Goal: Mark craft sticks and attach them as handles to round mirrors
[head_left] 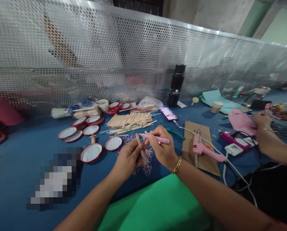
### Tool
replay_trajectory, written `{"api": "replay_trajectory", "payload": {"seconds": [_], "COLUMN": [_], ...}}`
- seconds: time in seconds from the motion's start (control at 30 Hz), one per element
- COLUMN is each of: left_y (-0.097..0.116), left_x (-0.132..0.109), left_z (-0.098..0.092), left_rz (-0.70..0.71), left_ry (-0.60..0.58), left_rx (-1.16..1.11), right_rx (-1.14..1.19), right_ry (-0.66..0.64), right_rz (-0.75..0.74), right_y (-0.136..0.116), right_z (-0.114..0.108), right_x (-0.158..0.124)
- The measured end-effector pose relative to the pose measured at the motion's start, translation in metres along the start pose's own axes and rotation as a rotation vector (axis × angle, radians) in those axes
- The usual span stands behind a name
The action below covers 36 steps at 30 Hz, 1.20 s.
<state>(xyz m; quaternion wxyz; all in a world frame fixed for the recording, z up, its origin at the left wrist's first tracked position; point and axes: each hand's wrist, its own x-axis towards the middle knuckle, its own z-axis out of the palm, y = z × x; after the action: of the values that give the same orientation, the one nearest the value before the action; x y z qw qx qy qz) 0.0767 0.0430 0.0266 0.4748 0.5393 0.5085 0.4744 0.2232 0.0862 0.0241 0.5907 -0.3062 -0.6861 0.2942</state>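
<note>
Above the rubber bands point(147, 168) on the table point(25, 154), the left hand point(127, 157) pinches a stick point(138, 140) — tilted, near upright. The right hand point(161, 149) grips a pink tool point(164, 140) — its end just beside the stick.

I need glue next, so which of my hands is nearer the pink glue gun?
Right. The right hand is just left of the glue gun; the left hand sits farther left, beyond it.

Left hand point(129, 157) gripping wooden stick point(141, 149), right hand point(161, 146) holding pink pen point(155, 138), above blue counter point(18, 166), rubber bands point(143, 165) beneath.
</note>
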Motion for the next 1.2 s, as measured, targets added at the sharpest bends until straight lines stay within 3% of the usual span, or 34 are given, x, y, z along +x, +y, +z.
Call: {"api": "replay_trajectory", "payload": {"seconds": [1.2], "left_y": [-0.0033], "left_x": [0.0004], "left_z": [-0.0022], "left_rz": [0.007], "left_ry": [-0.003], "left_rx": [0.024], "right_rx": [0.027], "right_ry": [-0.013], "right_rz": [-0.016], "right_y": [0.0016], "right_z": [0.0011], "right_x": [-0.0002]}}
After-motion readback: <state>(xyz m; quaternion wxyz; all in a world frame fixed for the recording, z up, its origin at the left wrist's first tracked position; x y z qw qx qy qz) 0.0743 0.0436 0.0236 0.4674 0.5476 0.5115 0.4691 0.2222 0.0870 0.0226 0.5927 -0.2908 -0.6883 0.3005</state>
